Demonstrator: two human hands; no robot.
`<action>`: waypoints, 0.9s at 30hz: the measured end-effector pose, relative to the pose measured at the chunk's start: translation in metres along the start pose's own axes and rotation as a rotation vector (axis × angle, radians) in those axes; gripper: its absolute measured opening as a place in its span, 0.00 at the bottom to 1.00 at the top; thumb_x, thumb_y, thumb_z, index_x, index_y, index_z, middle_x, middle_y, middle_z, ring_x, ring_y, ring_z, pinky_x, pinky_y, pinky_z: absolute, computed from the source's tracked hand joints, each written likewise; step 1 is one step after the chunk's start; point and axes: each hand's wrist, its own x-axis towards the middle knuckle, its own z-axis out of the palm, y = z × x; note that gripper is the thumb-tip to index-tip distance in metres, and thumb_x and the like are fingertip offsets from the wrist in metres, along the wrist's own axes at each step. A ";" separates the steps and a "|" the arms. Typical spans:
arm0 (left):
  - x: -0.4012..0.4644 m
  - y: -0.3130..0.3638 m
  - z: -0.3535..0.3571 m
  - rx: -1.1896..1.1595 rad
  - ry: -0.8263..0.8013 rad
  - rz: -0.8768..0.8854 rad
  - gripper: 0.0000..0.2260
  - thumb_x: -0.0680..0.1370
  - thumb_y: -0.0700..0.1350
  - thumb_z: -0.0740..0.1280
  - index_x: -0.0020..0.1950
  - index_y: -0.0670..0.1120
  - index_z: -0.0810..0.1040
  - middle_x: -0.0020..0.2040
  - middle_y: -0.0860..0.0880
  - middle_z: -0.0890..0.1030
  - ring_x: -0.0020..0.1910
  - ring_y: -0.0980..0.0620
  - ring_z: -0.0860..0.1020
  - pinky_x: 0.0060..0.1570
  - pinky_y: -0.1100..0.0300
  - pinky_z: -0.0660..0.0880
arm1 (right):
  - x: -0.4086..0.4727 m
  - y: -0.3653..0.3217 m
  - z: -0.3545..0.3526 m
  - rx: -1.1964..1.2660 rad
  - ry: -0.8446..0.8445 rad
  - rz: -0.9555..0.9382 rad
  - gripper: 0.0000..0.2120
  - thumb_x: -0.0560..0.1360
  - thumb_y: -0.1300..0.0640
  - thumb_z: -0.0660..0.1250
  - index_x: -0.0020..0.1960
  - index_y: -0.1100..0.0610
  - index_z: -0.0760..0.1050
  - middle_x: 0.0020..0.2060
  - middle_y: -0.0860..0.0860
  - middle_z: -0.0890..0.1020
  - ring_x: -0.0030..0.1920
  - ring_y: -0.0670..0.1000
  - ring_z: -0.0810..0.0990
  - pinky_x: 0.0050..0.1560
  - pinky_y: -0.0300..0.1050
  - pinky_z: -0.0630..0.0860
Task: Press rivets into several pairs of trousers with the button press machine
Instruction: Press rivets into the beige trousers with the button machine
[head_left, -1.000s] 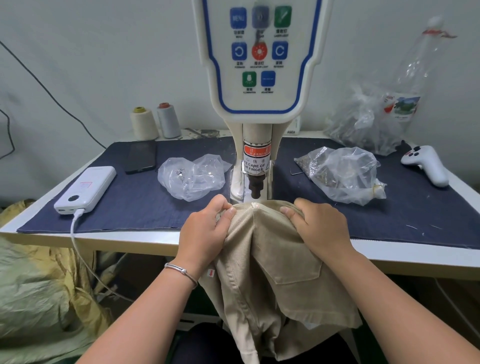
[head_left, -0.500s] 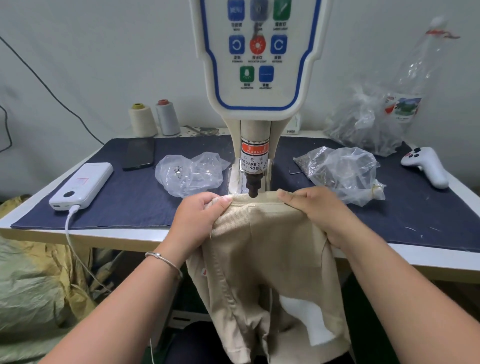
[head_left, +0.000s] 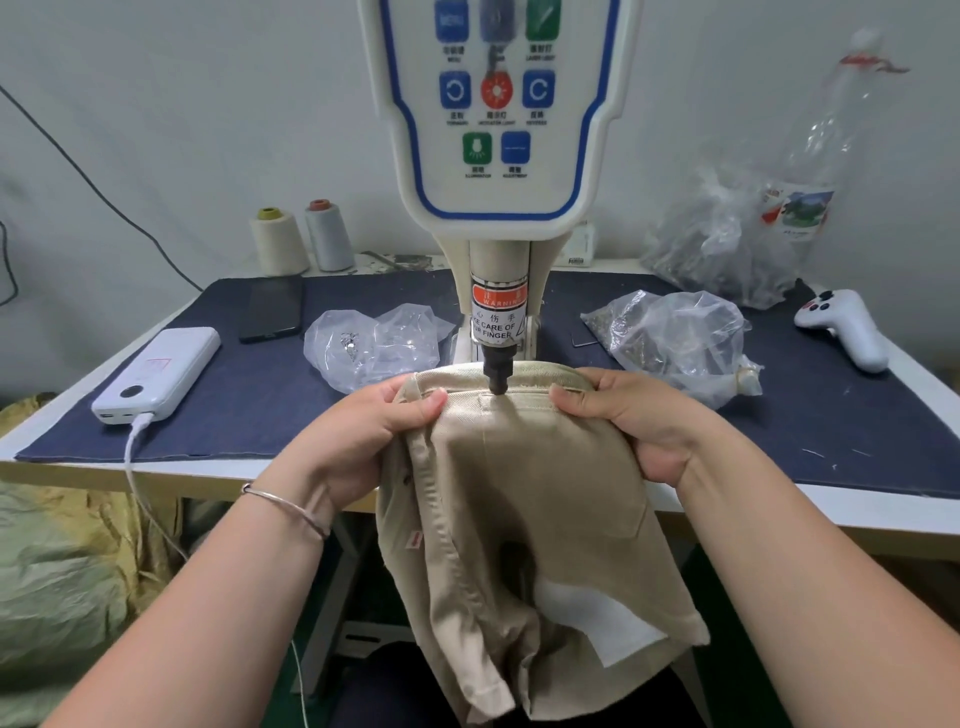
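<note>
Beige trousers (head_left: 524, 499) hang off the table's front edge, with the waistband stretched under the button press machine (head_left: 498, 156). The machine's black punch tip (head_left: 497, 371) sits down on the fabric just below the waistband. My left hand (head_left: 363, 436) grips the waistband on the left of the punch, thumb on top. My right hand (head_left: 631, 415) grips it on the right. White pocket lining shows at the trousers' lower right.
On the dark blue mat (head_left: 249, 395) lie a white power bank (head_left: 158, 374) with cable, a black phone (head_left: 271, 307), two clear plastic bags (head_left: 371, 345) (head_left: 675, 338) and a white controller (head_left: 847, 327). Two thread cones (head_left: 301, 241) stand at the back left.
The trousers were lifted and pushed further under the punch, and the waistband now lies flat and taut. The punch tip has come down onto the fabric.
</note>
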 end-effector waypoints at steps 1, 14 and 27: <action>0.001 -0.002 0.003 -0.024 0.048 -0.005 0.12 0.74 0.42 0.71 0.56 0.41 0.82 0.47 0.43 0.84 0.42 0.50 0.83 0.41 0.59 0.81 | 0.001 0.002 0.002 0.004 0.021 -0.012 0.11 0.68 0.60 0.72 0.50 0.60 0.81 0.38 0.56 0.84 0.33 0.50 0.83 0.36 0.42 0.82; 0.005 -0.023 0.016 0.369 0.229 0.135 0.15 0.79 0.54 0.69 0.51 0.42 0.85 0.47 0.41 0.86 0.45 0.47 0.84 0.50 0.55 0.77 | -0.006 0.027 0.005 -0.329 0.369 -0.235 0.18 0.77 0.49 0.68 0.33 0.59 0.70 0.29 0.53 0.72 0.32 0.50 0.72 0.35 0.42 0.68; 0.011 -0.027 0.011 0.582 0.241 0.255 0.16 0.77 0.57 0.67 0.51 0.45 0.85 0.47 0.41 0.85 0.43 0.54 0.78 0.50 0.54 0.75 | -0.002 0.030 0.004 -0.659 0.434 -0.340 0.22 0.77 0.51 0.67 0.32 0.58 0.61 0.28 0.50 0.62 0.31 0.48 0.62 0.32 0.44 0.59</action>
